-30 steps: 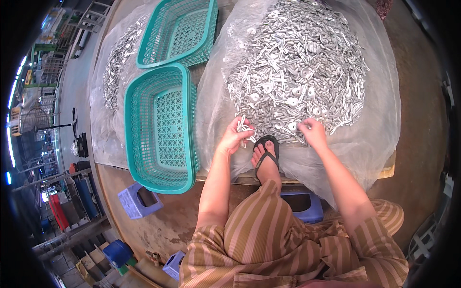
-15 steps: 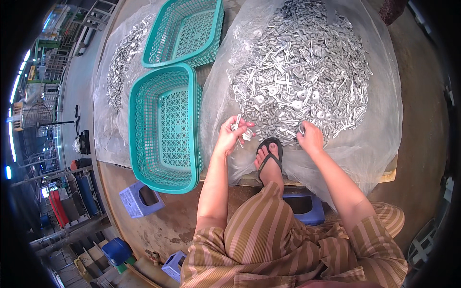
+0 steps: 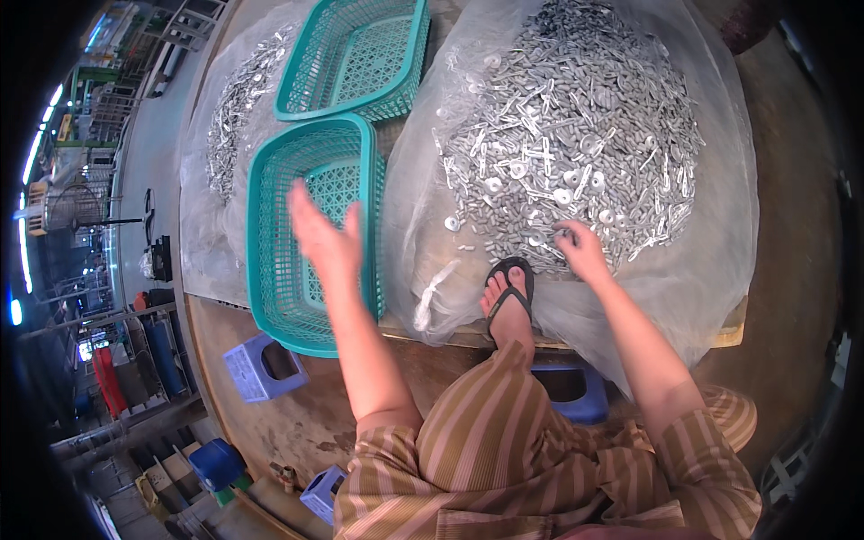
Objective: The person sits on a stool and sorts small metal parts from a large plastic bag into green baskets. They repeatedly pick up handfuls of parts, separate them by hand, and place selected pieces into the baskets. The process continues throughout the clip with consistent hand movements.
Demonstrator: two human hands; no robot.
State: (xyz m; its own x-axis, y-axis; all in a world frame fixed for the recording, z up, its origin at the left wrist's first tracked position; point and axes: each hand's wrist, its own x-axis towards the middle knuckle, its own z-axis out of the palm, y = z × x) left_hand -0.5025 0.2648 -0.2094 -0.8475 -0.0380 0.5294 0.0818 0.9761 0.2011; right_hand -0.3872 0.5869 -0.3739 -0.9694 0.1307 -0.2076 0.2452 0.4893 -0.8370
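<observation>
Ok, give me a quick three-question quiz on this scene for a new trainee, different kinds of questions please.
1. True or false: the left hand is open above the near teal plastic mesh basket.
2. The right hand touches: A) a blue plastic stool, B) the heap of small silver metal parts, C) the far teal basket.
3. What lies under the heap?

Key:
1. True.
2. B.
3. A clear plastic sheet.
</observation>
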